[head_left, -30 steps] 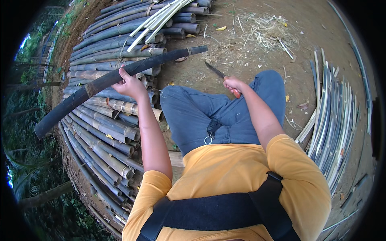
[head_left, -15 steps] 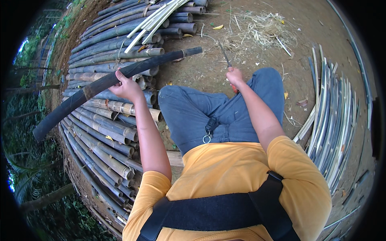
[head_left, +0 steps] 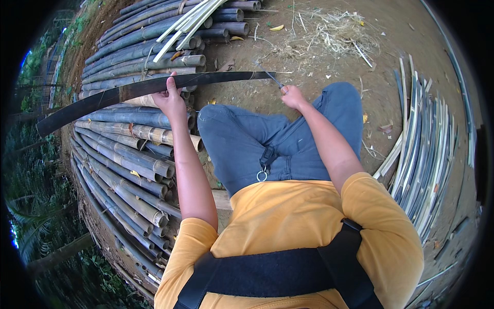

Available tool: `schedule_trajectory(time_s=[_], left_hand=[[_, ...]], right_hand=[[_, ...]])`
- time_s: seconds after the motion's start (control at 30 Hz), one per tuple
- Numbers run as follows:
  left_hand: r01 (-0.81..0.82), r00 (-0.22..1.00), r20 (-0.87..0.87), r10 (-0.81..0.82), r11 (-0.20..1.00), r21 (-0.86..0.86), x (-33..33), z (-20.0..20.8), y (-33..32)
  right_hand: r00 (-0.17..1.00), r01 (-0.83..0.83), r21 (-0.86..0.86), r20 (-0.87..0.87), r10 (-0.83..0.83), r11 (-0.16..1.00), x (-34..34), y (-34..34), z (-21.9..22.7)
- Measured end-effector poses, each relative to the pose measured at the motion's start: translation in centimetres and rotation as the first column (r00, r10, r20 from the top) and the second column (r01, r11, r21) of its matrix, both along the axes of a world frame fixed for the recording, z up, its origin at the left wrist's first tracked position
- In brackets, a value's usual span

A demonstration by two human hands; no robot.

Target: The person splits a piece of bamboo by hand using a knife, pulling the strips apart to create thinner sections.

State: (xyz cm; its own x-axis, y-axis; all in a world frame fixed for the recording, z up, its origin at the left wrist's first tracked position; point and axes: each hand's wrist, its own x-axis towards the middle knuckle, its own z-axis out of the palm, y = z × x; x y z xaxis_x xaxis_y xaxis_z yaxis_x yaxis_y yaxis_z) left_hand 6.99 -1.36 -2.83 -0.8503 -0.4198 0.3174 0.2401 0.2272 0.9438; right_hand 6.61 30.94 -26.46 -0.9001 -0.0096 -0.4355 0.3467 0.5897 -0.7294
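Left hand point(head_left: 171, 102) clamped on one dark bamboo strip point(head_left: 146, 87), right hand point(head_left: 293, 97) closed around one knife point(head_left: 278, 82), by the strip's end

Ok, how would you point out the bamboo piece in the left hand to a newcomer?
Find the stack of bamboo poles along the picture's left. Over it, the left hand holds a long, dark bamboo piece, its right end by the knife in the right hand. Unlike the stacked poles, it is held up.
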Motion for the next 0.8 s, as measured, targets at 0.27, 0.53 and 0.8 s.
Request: schedule_trajectory(time_s=[0.27,0.53,0.8], left_hand=[[-0.102,0.995,0.013,0.102,0.989,0.104,1.2,-1.7,-2.0],[-0.119,0.993,0.039,0.116,0.988,0.097,1.5,-2.2,-3.1],[-0.124,0.992,0.039,0.12,0.986,0.113,1.7,-2.1,-2.9]], right_hand=[[0.989,0.028,0.115,0.139,-0.044,0.993,-0.6,-0.1,-0.6],[0.977,0.079,0.132,0.187,-0.103,0.988,-1.0,-0.3,-0.9],[0.972,0.071,0.217,0.204,-0.117,0.974,-1.2,-0.3,-1.3]])
